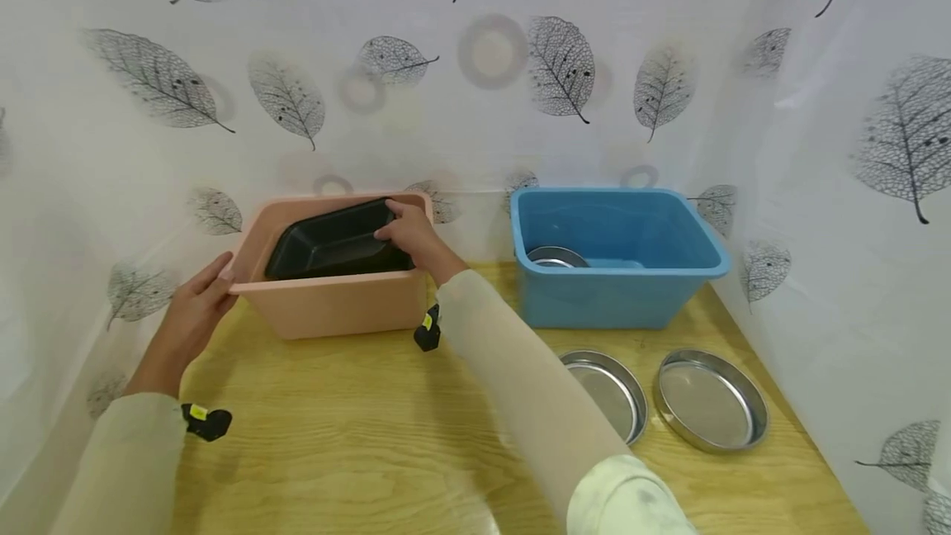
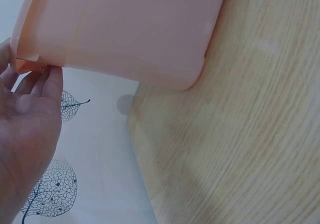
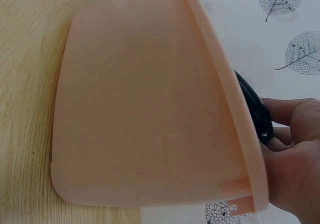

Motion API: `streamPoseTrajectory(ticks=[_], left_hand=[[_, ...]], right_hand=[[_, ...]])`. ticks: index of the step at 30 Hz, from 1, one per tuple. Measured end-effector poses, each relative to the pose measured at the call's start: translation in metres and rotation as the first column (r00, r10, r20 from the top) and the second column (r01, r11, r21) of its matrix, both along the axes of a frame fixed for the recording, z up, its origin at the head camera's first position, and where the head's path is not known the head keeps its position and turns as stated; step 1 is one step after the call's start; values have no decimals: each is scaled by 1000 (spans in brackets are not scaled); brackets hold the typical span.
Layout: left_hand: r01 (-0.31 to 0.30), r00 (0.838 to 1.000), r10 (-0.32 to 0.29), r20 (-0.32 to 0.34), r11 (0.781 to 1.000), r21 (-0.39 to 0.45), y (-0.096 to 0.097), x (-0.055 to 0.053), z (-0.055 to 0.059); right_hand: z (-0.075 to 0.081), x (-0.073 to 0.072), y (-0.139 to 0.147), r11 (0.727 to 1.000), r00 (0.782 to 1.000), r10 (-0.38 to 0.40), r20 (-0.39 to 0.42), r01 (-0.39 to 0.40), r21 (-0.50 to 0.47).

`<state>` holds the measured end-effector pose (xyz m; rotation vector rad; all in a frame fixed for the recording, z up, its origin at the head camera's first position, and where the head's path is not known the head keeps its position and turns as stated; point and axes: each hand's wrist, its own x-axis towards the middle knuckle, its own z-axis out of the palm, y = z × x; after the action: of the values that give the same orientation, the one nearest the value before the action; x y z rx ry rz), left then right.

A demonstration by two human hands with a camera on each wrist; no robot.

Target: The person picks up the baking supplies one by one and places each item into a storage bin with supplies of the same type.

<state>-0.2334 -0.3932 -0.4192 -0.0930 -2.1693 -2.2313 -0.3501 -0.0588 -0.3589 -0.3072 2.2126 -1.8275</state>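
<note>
A pink plastic bin [image 1: 334, 305] stands on the left of the table, with a black rectangular tray [image 1: 330, 242] lying tilted inside it. My right hand [image 1: 418, 239] pinches the tray's right end between thumb and fingers, above the bin's right side. In the right wrist view only a dark edge of the tray [image 3: 258, 113] shows past the bin's rim. My left hand [image 1: 195, 312] holds the bin's left rim; the left wrist view shows its fingers [image 2: 50, 86] curled under that rim.
To the right stands a blue bin [image 1: 594, 297] with a round metal pan [image 1: 557, 254] inside. Two more round pans, one [image 1: 611, 395] partly behind my right sleeve and another [image 1: 711, 399], lie on the wooden table [image 1: 334, 436]. Leaf-patterned sheeting [image 1: 475, 130] hangs behind.
</note>
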Motion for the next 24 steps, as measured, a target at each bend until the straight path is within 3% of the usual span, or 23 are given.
streamPoseTrajectory(ticks=[10, 24], left_hand=[[-28, 1000, 28, 2, 999, -25, 1, 1, 1], [4, 1000, -4, -4, 1000, 12, 0, 0, 0]], right_hand=[[-6, -3, -10, 996, 999, 3, -46, 1, 89], [-13, -12, -17, 986, 997, -67, -39, 72, 148]])
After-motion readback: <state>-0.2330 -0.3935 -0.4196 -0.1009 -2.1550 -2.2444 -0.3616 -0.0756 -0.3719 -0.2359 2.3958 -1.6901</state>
